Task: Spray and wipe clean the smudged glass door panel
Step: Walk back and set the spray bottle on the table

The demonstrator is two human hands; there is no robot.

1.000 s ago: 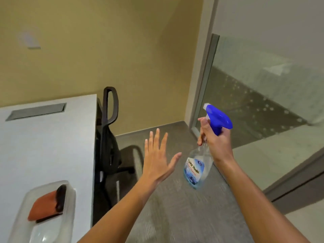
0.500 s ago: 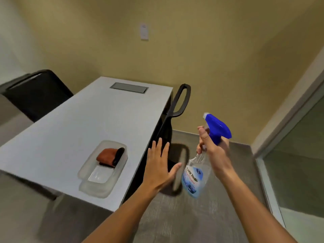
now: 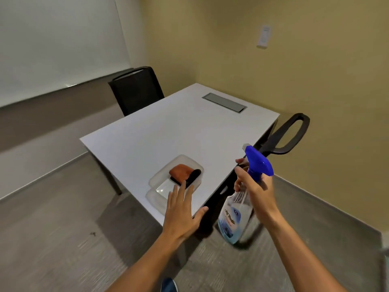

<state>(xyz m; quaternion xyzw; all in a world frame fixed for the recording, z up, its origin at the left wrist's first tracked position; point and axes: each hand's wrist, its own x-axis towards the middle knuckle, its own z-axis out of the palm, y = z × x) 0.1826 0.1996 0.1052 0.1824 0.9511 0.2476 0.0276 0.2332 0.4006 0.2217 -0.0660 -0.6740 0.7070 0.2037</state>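
My right hand (image 3: 255, 191) grips the neck of a clear spray bottle (image 3: 233, 216) with a blue trigger head, held upright beside the table's near right corner. My left hand (image 3: 181, 211) is open, fingers spread, palm down, hovering over the table's near edge just in front of a clear plastic tray (image 3: 156, 199). In the tray lies a folded orange cloth (image 3: 181, 171) with a black edge. The glass door panel is out of view.
A white table (image 3: 168, 131) with a grey cable hatch (image 3: 224, 102) stands in the corner. One black chair (image 3: 135, 90) sits behind it, another (image 3: 288, 133) is tucked at its right side. Grey carpet surrounds the table; yellow walls at the back.
The view has swung left, away from the glass door, onto the table and tray. My left hand now reaches over the table edge near the tray. My right hand still holds the bottle.
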